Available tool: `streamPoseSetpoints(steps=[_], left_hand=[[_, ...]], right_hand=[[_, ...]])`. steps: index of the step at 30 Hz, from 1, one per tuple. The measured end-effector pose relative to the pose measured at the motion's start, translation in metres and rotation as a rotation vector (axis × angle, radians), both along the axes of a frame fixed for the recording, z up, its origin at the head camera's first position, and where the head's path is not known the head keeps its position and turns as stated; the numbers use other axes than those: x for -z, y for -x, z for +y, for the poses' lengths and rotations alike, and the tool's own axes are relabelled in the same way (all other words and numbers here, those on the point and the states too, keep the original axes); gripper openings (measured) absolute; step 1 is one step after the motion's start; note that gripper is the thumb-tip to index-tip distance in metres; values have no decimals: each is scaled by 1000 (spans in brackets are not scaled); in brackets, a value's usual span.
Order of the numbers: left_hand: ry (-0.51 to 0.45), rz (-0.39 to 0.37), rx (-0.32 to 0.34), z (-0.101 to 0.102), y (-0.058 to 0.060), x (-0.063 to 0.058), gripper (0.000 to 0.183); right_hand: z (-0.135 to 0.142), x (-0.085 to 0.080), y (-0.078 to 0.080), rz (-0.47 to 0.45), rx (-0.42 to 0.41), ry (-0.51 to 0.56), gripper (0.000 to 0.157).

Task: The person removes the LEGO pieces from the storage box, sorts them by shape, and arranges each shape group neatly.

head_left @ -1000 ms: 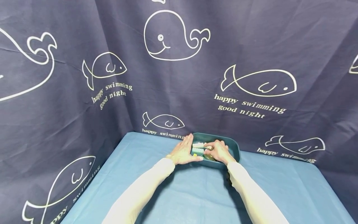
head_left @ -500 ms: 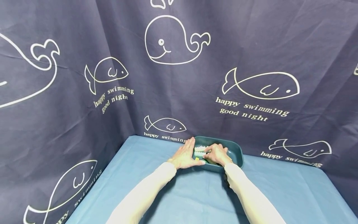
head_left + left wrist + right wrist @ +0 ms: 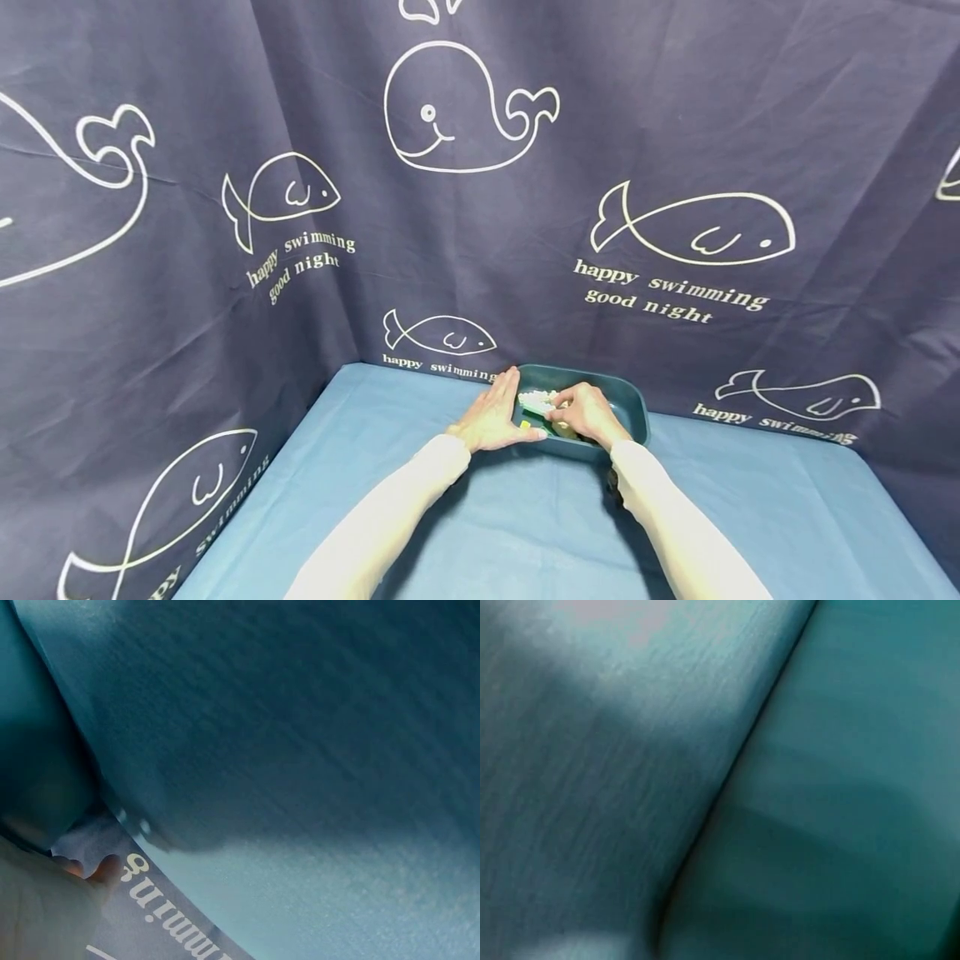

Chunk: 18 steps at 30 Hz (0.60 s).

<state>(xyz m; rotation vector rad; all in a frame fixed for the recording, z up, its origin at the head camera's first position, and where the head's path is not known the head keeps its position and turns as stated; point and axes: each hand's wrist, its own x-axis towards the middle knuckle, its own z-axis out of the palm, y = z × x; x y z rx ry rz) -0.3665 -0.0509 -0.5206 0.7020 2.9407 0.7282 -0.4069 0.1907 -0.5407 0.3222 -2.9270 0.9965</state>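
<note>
A dark green tray [image 3: 573, 450] stands at the back of the table, its outer wall also filling the right side of the right wrist view. My left hand [image 3: 487, 422] lies along the tray's left end with straight fingers, the thumb over the front rim. Inside, near that end, are pale, bumpy-edged strips [image 3: 536, 402], white and light green, and a small yellow piece [image 3: 525, 425]. My right hand [image 3: 589, 413] reaches in over the front wall, thumb and forefinger pinching the right end of a strip. Under its palm a yellowish-brown thing [image 3: 564, 430] is partly hidden.
A blue cloth [image 3: 510, 525] covers the table. Dark curtains [image 3: 480, 233] with white whale and fish drawings hang close behind the tray and on the left. A small dark thing [image 3: 615, 487] shows beside my right wrist.
The front strip has tilted and lies closer to the back one, with my right fingers at its end. My left hand stays at the tray's end. The head view has shifted slightly.
</note>
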Motion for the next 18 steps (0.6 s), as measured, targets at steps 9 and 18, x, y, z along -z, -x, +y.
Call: streamPoseSetpoints(steps=[9, 18], left_hand=[[-4, -13, 10, -1, 1, 1, 130], [-9, -27, 12, -2, 3, 1, 131]], right_hand=[[4, -14, -14, 22, -20, 47, 24], [0, -31, -33, 48, -27, 122, 26]])
